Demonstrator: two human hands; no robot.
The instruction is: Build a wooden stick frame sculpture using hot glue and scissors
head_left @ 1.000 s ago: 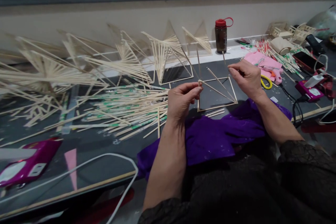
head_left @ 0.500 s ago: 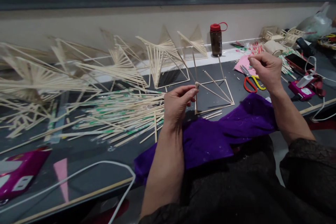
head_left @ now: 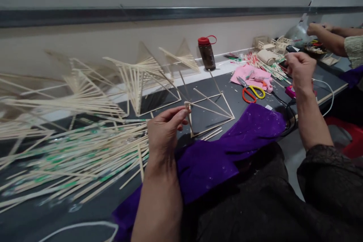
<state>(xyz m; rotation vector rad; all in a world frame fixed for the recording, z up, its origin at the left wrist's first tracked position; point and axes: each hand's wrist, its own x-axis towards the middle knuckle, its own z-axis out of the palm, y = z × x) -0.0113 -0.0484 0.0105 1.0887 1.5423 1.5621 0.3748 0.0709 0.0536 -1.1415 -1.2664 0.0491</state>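
Observation:
My left hand (head_left: 164, 132) pinches the near top corner of a small stick frame (head_left: 228, 105) between thumb and fingertips. That frame stands on the dark table, with a square base of thin wooden sticks and several sticks rising or slanting from it. My right hand (head_left: 302, 68) is raised to the right, apart from the frame, with its fingers curled closed. Whatever it may hold is hidden or too small to make out. Scissors (head_left: 249, 93) with red and yellow handles lie between the frame and my right hand. A pink glue gun (head_left: 265, 81) rests on a pink cloth (head_left: 239, 73) behind them.
Loose wooden sticks (head_left: 93, 159) in plastic wrap spread on the left. Fan-shaped stick models (head_left: 138, 68) stand along the wall beside a red-capped bottle (head_left: 207, 56). Purple cloth (head_left: 210, 166) covers my lap at the table edge. Another person's hands (head_left: 317, 29) are at far right.
The view has turned right, bringing another person's arms in. My right hand has moved rightward, away from the scissors, uncovering the glue gun. My left hand keeps its pinch on the frame's corner.

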